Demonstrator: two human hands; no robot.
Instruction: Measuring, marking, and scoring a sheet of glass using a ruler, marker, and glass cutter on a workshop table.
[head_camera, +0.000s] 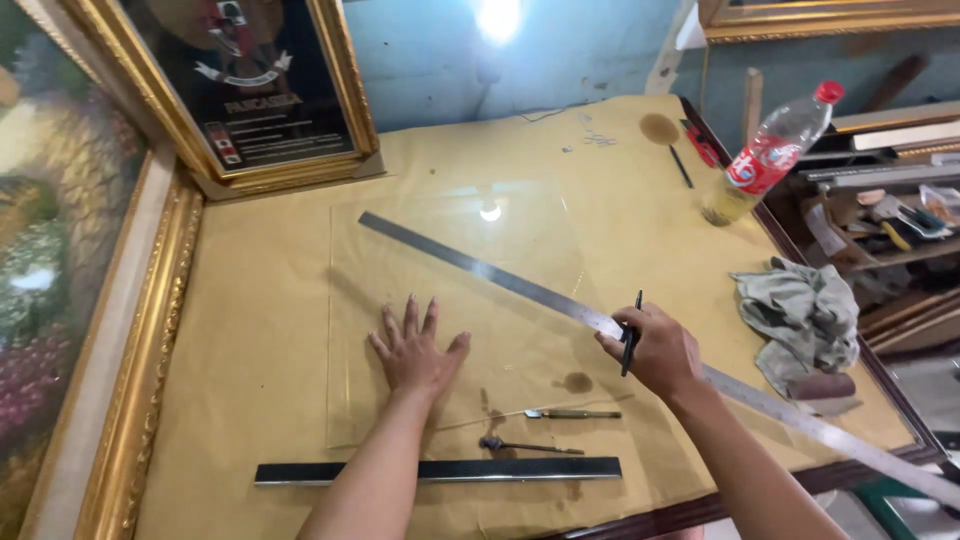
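A clear glass sheet (450, 260) lies flat on the tan paper-covered table (260, 300). My left hand (415, 348) presses palm-down on the glass with fingers spread. My right hand (650, 350) grips a long steel ruler (480, 270) that runs diagonally across the glass and out past the table's right corner. A black pen (631, 330) is pinched upright in the same hand.
A glass cutter (572, 413), a small dark tool (525, 446) and a black straightedge (437, 470) lie near the front edge. A plastic bottle (770, 155) and a grey rag (800, 315) sit at right. Gold picture frames (150, 330) line the left and back.
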